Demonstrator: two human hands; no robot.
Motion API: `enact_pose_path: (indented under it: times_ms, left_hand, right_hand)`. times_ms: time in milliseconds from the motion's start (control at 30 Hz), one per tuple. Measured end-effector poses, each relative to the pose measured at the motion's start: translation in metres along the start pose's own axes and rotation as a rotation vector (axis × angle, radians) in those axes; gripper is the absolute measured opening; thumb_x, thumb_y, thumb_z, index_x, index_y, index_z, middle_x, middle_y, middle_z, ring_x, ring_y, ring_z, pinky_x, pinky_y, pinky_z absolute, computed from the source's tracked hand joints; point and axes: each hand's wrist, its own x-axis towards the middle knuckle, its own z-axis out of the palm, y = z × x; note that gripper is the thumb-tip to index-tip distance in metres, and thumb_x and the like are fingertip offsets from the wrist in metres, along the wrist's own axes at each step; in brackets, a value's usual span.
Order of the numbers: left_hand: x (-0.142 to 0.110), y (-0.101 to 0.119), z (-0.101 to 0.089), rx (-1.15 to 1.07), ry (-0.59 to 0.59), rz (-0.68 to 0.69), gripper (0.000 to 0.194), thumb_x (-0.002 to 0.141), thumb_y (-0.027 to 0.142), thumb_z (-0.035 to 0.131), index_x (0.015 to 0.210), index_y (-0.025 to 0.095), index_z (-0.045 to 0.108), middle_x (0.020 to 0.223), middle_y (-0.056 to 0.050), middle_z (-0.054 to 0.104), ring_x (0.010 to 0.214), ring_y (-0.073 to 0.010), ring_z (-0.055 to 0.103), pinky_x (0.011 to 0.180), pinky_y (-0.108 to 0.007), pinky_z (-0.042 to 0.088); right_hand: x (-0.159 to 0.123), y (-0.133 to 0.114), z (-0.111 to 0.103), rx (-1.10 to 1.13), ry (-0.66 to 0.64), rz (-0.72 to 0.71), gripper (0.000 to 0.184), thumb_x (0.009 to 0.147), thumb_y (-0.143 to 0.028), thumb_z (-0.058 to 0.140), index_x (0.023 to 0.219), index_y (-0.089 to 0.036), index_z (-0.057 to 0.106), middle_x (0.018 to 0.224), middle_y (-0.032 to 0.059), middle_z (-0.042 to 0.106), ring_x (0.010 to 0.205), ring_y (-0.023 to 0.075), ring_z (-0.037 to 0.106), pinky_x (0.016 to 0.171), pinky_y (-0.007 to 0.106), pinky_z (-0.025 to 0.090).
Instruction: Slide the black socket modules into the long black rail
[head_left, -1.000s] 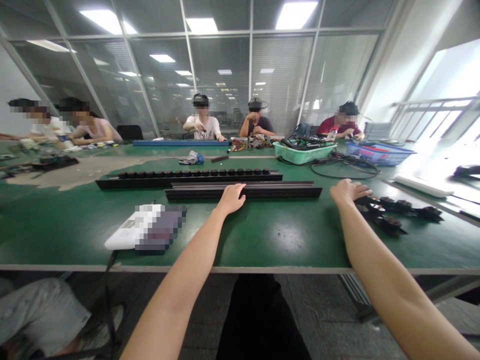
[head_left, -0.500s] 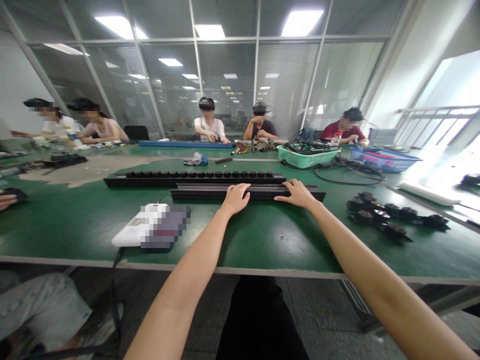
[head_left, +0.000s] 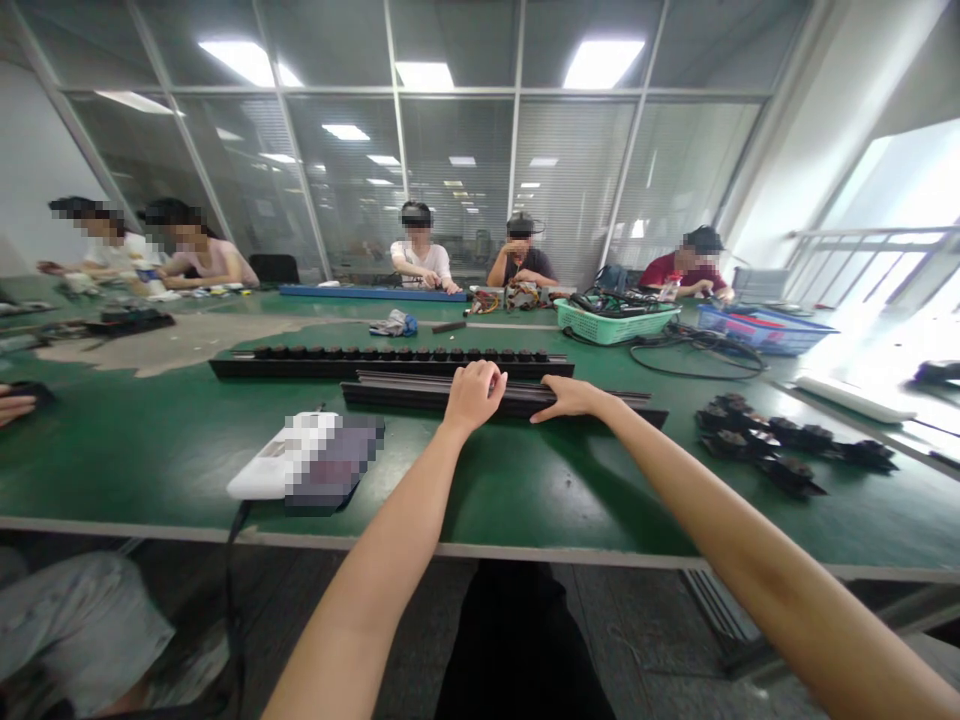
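Observation:
A long black rail (head_left: 405, 397) with thin metal strips along its top lies on the bench in front of me. Near its middle, my left hand (head_left: 474, 396) curls over it, fingers bent on top and thumb toward the near side. Just to the right, my right hand (head_left: 571, 397) straddles the same rail, thumb on the near face and fingers over the far side. Some fingertips are hidden. Behind it lies a second black rail (head_left: 300, 368) carrying a row of small round dark parts (head_left: 360, 353).
Several dark parts (head_left: 795, 430) sit at the right. A white device (head_left: 262, 475) lies left, partly blurred. Farther back are a green basket (head_left: 622, 326), a blue basket (head_left: 765, 335), a cable (head_left: 697, 365) and a crumpled cloth (head_left: 394, 323). Several people work around the green table (head_left: 525, 510).
The front rail's right end has swung toward me and slightly right, so it now lies at a slant. My right hand has shifted left along it; the left fingers are more curled.

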Motion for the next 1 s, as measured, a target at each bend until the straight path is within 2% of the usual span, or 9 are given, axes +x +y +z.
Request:
enact_pose_path:
  times_ms: [100,167,300,433,600,767,867,1000]
  left_hand:
    - [0.001,0.002,-0.003,0.042,0.026,0.033,0.025,0.11,0.032,0.045,0.094,0.023,0.062,0.1,-0.009,0.073,0.102,-0.0256,0.066,0.093,-0.04,0.046]
    - [0.001,0.004,-0.004,0.062,0.029,0.069,0.029,0.111,0.033,0.042,0.094,0.023,0.063,0.099,-0.009,0.073,0.101,-0.0261,0.065,0.093,-0.041,0.045]
    - [0.001,0.009,-0.009,0.096,0.029,0.131,0.034,0.113,0.034,0.038,0.095,0.022,0.065,0.097,-0.011,0.072,0.101,-0.0277,0.065,0.093,-0.043,0.045]
    - [0.0,0.011,-0.016,0.136,0.052,0.151,0.04,0.113,0.034,0.034,0.096,0.022,0.067,0.097,-0.013,0.072,0.102,-0.0289,0.065,0.094,-0.045,0.044]
    - [0.0,0.016,-0.029,0.154,0.108,0.129,0.042,0.113,0.035,0.031,0.095,0.022,0.067,0.097,-0.014,0.071,0.103,-0.0306,0.064,0.094,-0.048,0.042]
    - [0.0,0.019,-0.035,0.123,0.187,0.121,0.04,0.112,0.037,0.034,0.092,0.022,0.066,0.098,-0.014,0.069,0.102,-0.0315,0.063,0.094,-0.049,0.038]
    - [0.001,0.018,-0.031,0.137,0.217,0.176,0.04,0.111,0.036,0.034,0.089,0.022,0.065,0.093,-0.014,0.069,0.095,-0.0314,0.062,0.088,-0.048,0.037]
    - [0.001,0.014,-0.024,0.184,0.294,0.24,0.039,0.11,0.036,0.036,0.085,0.022,0.062,0.086,-0.013,0.068,0.087,-0.0302,0.061,0.082,-0.045,0.035]
  right_hand:
    - [0.01,-0.02,-0.013,-0.068,-0.057,-0.048,0.093,0.073,-0.081,0.08,0.142,-0.022,0.061,0.142,0.0156,0.07,0.125,0.037,0.069,0.1,0.039,0.053]
    - [0.012,-0.036,-0.02,-0.128,-0.102,-0.05,0.095,0.071,-0.082,0.08,0.142,-0.021,0.063,0.137,0.0165,0.072,0.121,0.0386,0.071,0.098,0.04,0.054]
    - [0.008,-0.063,-0.028,-0.151,-0.085,-0.078,0.093,0.074,-0.087,0.073,0.138,-0.019,0.068,0.127,0.0175,0.077,0.116,0.0408,0.073,0.096,0.042,0.054]
    - [-0.003,-0.073,-0.029,-0.085,-0.065,-0.059,0.087,0.075,-0.086,0.072,0.133,-0.021,0.072,0.122,0.0148,0.078,0.115,0.0407,0.072,0.093,0.041,0.053]
    - [-0.032,-0.068,-0.036,0.012,-0.029,0.016,0.075,0.074,-0.084,0.073,0.118,-0.023,0.076,0.114,0.0103,0.079,0.106,0.0364,0.073,0.084,0.036,0.051]
    - [-0.07,-0.054,-0.062,0.174,0.079,0.079,0.06,0.078,-0.077,0.072,0.107,-0.024,0.076,0.109,0.0044,0.079,0.099,0.029,0.071,0.077,0.031,0.046]
    - [-0.088,-0.043,-0.08,0.208,0.155,0.185,0.062,0.078,-0.08,0.069,0.1,-0.022,0.076,0.102,0.0047,0.078,0.094,0.0279,0.07,0.073,0.03,0.045]
    - [-0.107,-0.02,-0.094,0.229,0.17,0.397,0.067,0.081,-0.083,0.062,0.086,-0.017,0.076,0.087,0.0096,0.075,0.084,0.028,0.07,0.07,0.033,0.045]
